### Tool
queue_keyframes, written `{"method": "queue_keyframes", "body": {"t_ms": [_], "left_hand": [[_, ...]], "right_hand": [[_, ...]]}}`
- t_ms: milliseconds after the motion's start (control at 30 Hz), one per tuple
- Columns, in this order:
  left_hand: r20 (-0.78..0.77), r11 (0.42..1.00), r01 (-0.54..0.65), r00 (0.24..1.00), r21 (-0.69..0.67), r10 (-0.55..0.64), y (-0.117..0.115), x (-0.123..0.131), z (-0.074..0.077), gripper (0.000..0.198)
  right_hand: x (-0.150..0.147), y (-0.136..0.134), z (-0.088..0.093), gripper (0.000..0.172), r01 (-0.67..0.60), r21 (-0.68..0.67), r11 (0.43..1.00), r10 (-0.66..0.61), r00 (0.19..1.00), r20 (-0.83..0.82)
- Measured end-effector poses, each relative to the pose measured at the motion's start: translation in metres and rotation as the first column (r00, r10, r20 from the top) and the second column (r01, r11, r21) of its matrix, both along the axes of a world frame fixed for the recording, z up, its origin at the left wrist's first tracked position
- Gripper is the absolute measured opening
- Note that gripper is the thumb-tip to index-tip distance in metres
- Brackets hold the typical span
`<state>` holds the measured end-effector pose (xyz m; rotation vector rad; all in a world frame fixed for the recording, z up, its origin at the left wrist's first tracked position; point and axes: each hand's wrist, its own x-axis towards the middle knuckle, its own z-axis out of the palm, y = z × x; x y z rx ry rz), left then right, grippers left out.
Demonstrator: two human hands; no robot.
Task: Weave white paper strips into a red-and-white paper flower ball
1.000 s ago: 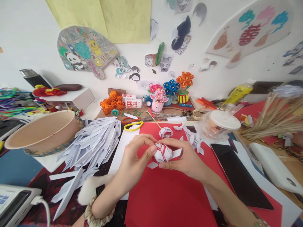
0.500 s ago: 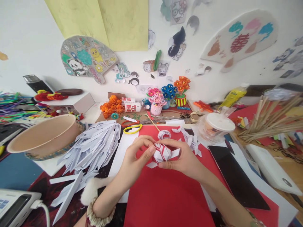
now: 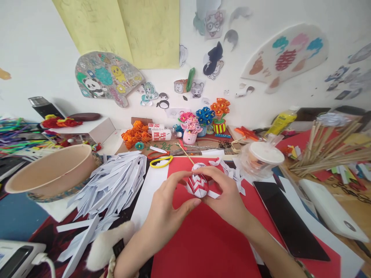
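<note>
Both my hands hold a small woven red-and-white paper ball (image 3: 198, 185) above a red paper sheet (image 3: 203, 239). My left hand (image 3: 166, 208) curls around its left side, thumb under it and forefinger over the top. My right hand (image 3: 227, 197) grips it from the right, fingers closed on it. White paper strip ends stick out below the ball. A second small woven paper piece on a thin stick (image 3: 199, 166) lies just behind the ball, partly hidden by my fingers.
A pile of folded white paper strips (image 3: 113, 181) lies to the left, beside a tan paper bowl (image 3: 49, 170). Yellow-handled scissors (image 3: 160, 161), small flower pots (image 3: 203, 119), a lidded plastic cup (image 3: 262, 158), a bundle of wooden sticks (image 3: 327, 150) and a black tablet (image 3: 286, 216) surround the sheet.
The paper ball has been turned in my hands, its red-striped side now faces me. My left thumb moved beneath it. The view tilted slightly upward.
</note>
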<state>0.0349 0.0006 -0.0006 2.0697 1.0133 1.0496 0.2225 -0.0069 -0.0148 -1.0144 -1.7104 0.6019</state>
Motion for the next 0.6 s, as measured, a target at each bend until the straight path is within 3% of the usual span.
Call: {"method": "queue_keyframes", "body": {"t_ms": [100, 200, 367, 467, 600], "left_hand": [[0.020, 0.999, 0.002, 1.000, 0.037, -0.002, -0.001, 0.001, -0.001, 0.038], [0.045, 0.998, 0.004, 0.999, 0.059, -0.007, 0.001, -0.001, 0.001, 0.034], [0.142, 0.997, 0.020, 0.990, -0.081, -0.008, 0.004, -0.002, -0.001, 0.028], [0.113, 0.995, 0.018, 0.994, -0.099, -0.006, 0.006, -0.003, -0.002, 0.028], [0.040, 0.993, -0.072, 0.997, 0.089, 0.069, 0.007, -0.005, 0.000, 0.024]], "right_hand": [[0.000, -0.001, -0.002, 0.047, -0.004, 0.049, 0.999, 0.003, 1.000, 0.015], [0.004, -0.001, -0.001, 0.053, -0.032, -0.048, 0.998, 0.028, 0.997, -0.067], [0.011, 0.002, 0.001, 0.045, -0.119, -0.140, 0.983, 0.087, 0.974, -0.210], [0.010, 0.002, 0.002, 0.038, -0.043, -0.124, 0.991, 0.028, 0.992, -0.120], [0.005, 0.002, 0.001, 0.033, 0.081, -0.094, 0.992, -0.079, 0.997, 0.020]]}}
